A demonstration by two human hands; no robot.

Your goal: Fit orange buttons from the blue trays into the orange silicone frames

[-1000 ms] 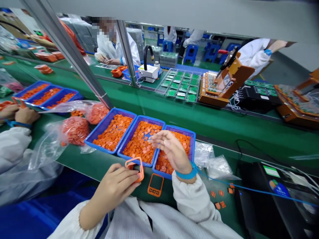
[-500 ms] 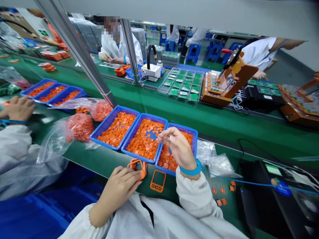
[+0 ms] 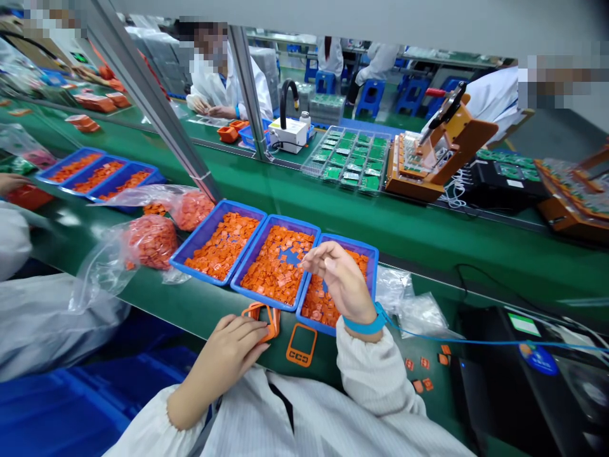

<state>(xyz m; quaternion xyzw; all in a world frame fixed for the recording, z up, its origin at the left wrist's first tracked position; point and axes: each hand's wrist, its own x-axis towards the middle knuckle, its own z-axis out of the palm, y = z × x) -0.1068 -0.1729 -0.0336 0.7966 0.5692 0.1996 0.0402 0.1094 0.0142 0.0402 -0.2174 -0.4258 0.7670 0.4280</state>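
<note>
My left hand (image 3: 235, 346) is palm down, its fingers over a small stack of orange plastic frames (image 3: 275, 322) that it grips at the near side. Part of the stack is hidden under the fingers. Flat on the green bench beside it lies a single orange frame (image 3: 301, 351) with a window and small slots. Above the right blue tray (image 3: 311, 325) hovers my right hand (image 3: 342, 282), fingers loosely bent and thumb apart, with nothing visible in it. A blue wrist strap (image 3: 364, 327) circles that wrist. Small orange pieces (image 3: 271, 273) cover much of the middle tray (image 3: 259, 298).
Another blue tray (image 3: 190, 271) of orange pieces adjoins on the left, near clear bags of orange parts (image 3: 152, 240). Several loose pieces (image 3: 425, 364) lie at right beside a black machine (image 3: 495, 387). A metal post (image 3: 157, 101) rises behind the trays. Co-workers sit nearby.
My hands keep nearly the same pose. At the far left, a co-worker's hand has drawn back leftward, and an orange part now shows beside it.
</note>
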